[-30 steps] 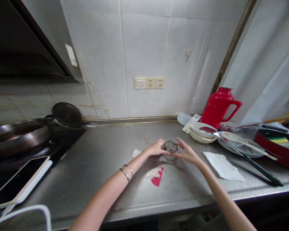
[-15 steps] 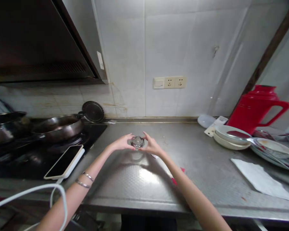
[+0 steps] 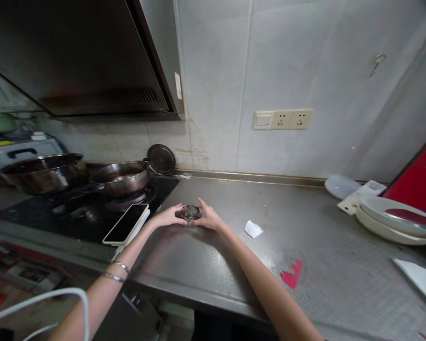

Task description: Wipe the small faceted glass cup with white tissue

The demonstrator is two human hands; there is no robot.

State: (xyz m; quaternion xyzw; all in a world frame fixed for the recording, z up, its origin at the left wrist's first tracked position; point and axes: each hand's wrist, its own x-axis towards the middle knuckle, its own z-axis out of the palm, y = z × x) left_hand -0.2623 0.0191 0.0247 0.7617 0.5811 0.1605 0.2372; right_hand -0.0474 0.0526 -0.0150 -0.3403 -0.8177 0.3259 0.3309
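Note:
A small clear glass vessel with dark contents point(image 3: 190, 213) sits low over the steel counter point(image 3: 255, 265), held from both sides. My left hand point(image 3: 169, 216) cups its left side with curled fingers, and two thin bangles ring that wrist. My right hand point(image 3: 208, 219) presses against its right side, thumb raised. Whether the glass rests on the counter or hovers just above it is unclear.
A phone point(image 3: 126, 223) lies at the edge of the black hob point(image 3: 57, 213), which carries a pan point(image 3: 119, 178) and a wok point(image 3: 42, 171). A paper scrap point(image 3: 253, 228), red scrap point(image 3: 293, 274), stacked bowls point(image 3: 394, 219) and napkin point(image 3: 421, 279) lie to the right. A white cable point(image 3: 49, 303) loops at bottom left.
Both hands have carried the glass leftward along the counter, from beside the bowls to near the hob and phone. The view has swung left with them; the red scrap is now off to the right.

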